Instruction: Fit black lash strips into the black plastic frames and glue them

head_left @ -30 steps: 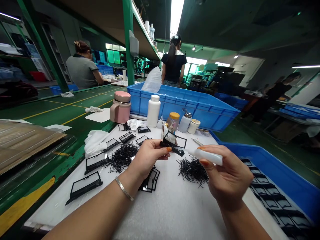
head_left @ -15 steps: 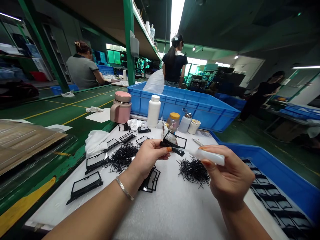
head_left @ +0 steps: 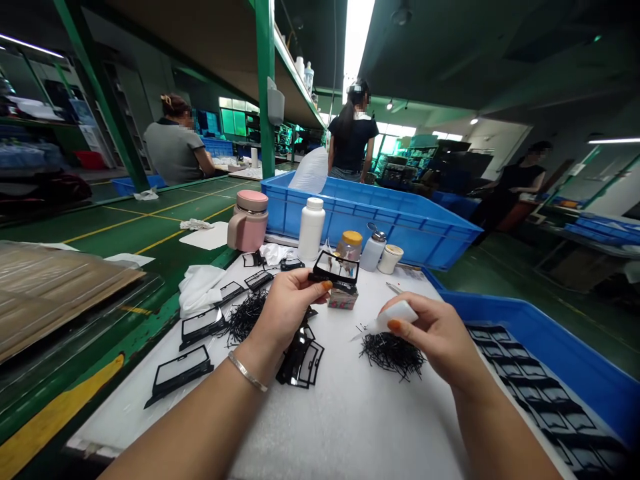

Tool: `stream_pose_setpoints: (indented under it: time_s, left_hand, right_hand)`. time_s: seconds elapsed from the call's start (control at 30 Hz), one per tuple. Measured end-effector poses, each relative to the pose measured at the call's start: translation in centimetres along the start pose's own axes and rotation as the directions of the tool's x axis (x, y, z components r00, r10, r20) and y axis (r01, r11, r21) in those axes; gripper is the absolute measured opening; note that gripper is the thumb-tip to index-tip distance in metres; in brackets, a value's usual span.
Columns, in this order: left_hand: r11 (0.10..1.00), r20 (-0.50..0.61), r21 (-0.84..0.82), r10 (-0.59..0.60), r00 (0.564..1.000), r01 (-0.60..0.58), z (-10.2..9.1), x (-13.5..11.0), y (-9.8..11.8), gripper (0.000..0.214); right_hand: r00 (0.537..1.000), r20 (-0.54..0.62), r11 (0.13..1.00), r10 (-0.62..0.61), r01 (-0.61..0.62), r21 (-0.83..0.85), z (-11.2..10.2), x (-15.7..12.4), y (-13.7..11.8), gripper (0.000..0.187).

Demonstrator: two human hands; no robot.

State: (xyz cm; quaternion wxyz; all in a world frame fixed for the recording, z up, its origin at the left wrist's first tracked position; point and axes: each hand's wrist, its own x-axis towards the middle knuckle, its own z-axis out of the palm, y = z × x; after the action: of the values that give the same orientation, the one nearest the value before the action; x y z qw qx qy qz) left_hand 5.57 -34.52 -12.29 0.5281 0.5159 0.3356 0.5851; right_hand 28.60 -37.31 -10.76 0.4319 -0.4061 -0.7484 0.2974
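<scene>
Left hand: The left hand (head_left: 290,310) is pinching a black-rimmed rectangular frame (head_left: 336,268) closed between thumb and fingers, lifting it clear of the clutter just above a small printed box (head_left: 343,298).

Right hand: The right hand (head_left: 430,333) is closing around a white squeeze bottle (head_left: 397,315), tilting its thin nozzle left and down, above a pile of short black strands (head_left: 393,355).

Surface: A white foam sheet (head_left: 350,427) is cushioning the work. A second pile of black strands (head_left: 245,317), a stack of black frames (head_left: 300,357) and a white cloth (head_left: 200,290) are lying left, within the left hand's reach.

Right: A blue crate (head_left: 545,360) is holding rows of frames apart.

Far: A white bottle (head_left: 311,229), an amber-lidded jar (head_left: 349,247) and a pump dispenser (head_left: 373,252) are standing out of the way, before a larger blue crate (head_left: 370,220).

Beyond: A co-worker (head_left: 353,130) is standing past that crate.
</scene>
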Motion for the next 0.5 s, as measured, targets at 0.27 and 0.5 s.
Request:
stream_pose_setpoints:
  time_s: [0.27,0.5]
  left_hand:
    - [0.999,-0.016,-0.042,-0.018,1.000,0.017,0.0,-0.1,0.2,0.014]
    - [0.983,-0.006,-0.152,-0.106,0.994,0.104,0.0,0.0,0.1,0.018]
  right_hand:
    - [0.836,-0.355,0.882,0.418,-0.279,0.380,-2.2,1.4,4.8,0.049]
    - [0.815,-0.521,0.944,0.254,-0.327,-0.052,-2.1,2.2,9.7,0.047]
